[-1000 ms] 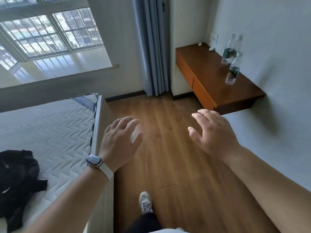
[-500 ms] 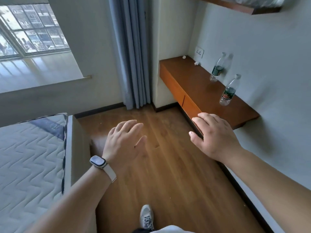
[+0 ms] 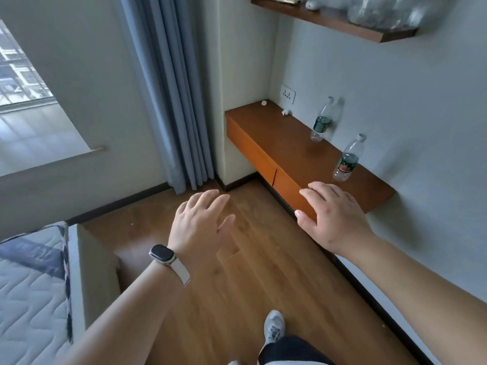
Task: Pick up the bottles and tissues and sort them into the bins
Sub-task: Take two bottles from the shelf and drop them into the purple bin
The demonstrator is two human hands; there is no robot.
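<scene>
Bottles: the near bottle (image 3: 347,160) and the far bottle (image 3: 322,122) stand upright and apart against the wall at the back of the desk (image 3: 290,146) on the right, so a reach must cross the desk top. Two small white scraps (image 3: 285,111) at the far end are probably the tissues. Both hands are empty, fingers spread. The right hand (image 3: 334,214) hovers by the desk's near front edge, likely staged for the near bottle. The left hand (image 3: 200,222) hangs over the floor (image 3: 237,299). No bins are in view.
</scene>
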